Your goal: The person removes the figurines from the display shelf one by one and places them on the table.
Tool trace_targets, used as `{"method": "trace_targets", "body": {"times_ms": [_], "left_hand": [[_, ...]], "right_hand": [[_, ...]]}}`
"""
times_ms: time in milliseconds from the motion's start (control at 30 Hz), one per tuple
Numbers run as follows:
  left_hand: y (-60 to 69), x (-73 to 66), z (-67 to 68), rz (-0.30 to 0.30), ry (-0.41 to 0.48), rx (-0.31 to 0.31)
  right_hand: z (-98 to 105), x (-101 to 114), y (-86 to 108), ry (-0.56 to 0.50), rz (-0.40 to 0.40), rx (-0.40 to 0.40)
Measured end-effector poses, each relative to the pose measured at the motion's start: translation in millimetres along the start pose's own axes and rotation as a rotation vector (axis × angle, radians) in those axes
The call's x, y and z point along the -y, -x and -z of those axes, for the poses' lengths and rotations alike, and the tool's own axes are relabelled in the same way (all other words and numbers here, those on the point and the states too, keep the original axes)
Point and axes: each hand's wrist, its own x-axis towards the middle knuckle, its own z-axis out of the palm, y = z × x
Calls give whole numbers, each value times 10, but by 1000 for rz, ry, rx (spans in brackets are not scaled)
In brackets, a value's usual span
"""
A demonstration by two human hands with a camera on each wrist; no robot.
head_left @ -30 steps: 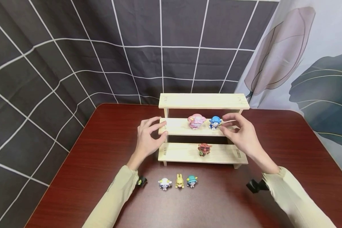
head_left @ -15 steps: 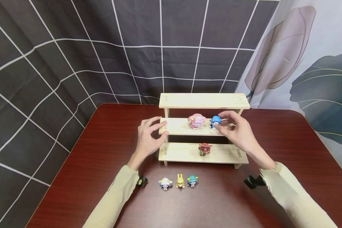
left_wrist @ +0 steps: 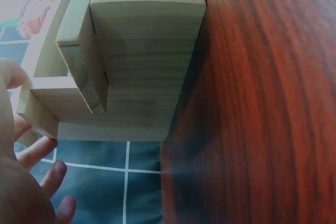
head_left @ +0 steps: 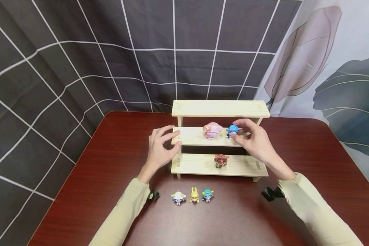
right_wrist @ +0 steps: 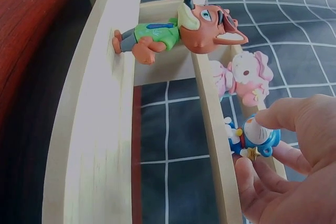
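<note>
Blue figurine (head_left: 232, 128) stands on the middle shelf (head_left: 191, 136) of a wooden stand (head_left: 220, 108), pinched in the grip of the right hand (head_left: 256, 140) — though whether every finger touches is hard to tell. A pink figurine (head_left: 212, 131) stands just beside it, and the left hand (head_left: 159, 149) holds that shelf's left end

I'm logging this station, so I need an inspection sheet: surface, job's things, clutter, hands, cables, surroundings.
Surface: glossy red-brown table.
Job's things: pale three-tier wooden stand; plump pink figurine and blue-capped figurine at its middle tier; reddish-brown fox figurine with sunglasses on the lowest; white-capped figurine, yellow long-eared figurine and teal-hatted figurine on the table.
Clutter: nothing seen.
Hands: left hand holds the middle tier's left end; right hand grips the blue-capped figurine.
Cables: nothing seen.
Surroundings: dark grey fabric with white grid lines behind; pale leaf-print fabric at right.
</note>
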Motion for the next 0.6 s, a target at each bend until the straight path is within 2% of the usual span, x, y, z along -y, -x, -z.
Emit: {"method": "trace_targets", "body": {"times_ms": [600], "left_hand": [[-2,-12,8,5,3,2]], "right_hand": [[1,-10,-8,2,10,9]]}}
